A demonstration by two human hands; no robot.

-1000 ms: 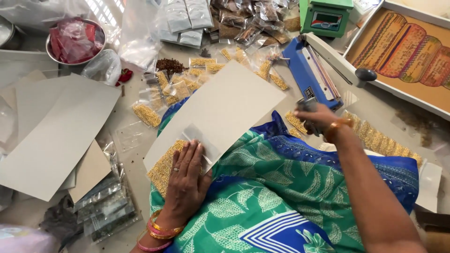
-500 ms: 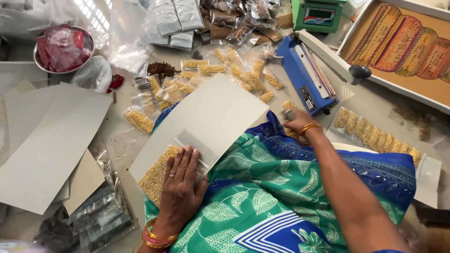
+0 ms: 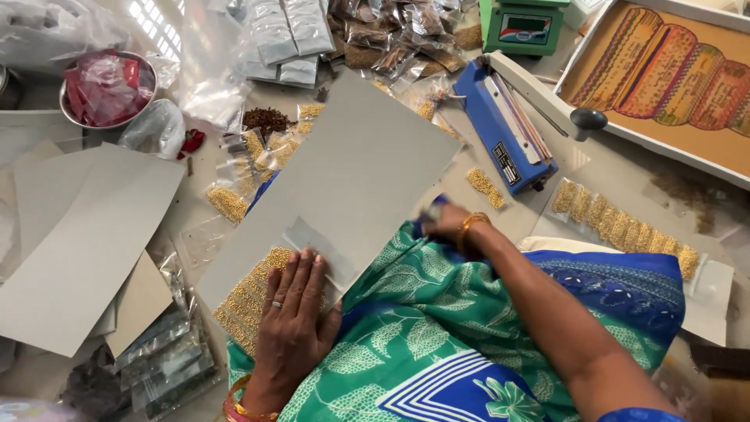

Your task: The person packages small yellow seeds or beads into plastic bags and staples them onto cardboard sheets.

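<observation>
A large grey cardboard sheet [image 3: 351,172] lies slanted across my lap, over green and blue patterned cloth [image 3: 437,328]. My left hand [image 3: 293,312] rests flat, fingers together, on the sheet's near corner and on a clear packet of yellow grains [image 3: 246,301] under that corner. A clear plastic patch [image 3: 320,246] sits on the sheet just beyond my fingertips. My right hand [image 3: 445,223], with a gold bangle, is blurred at the sheet's right edge. I cannot tell what it holds.
A blue heat sealer [image 3: 500,133] and a green scale [image 3: 523,23] stand beyond my right hand. A strip of yellow grain packets [image 3: 625,227] lies at right. More grey cards [image 3: 78,250] lie at left, with a steel bowl of red bags [image 3: 105,86] behind them.
My right hand has come left from beside the sealer to the sheet's right edge. The view has shifted, and my left hand has stayed on the sheet's corner.
</observation>
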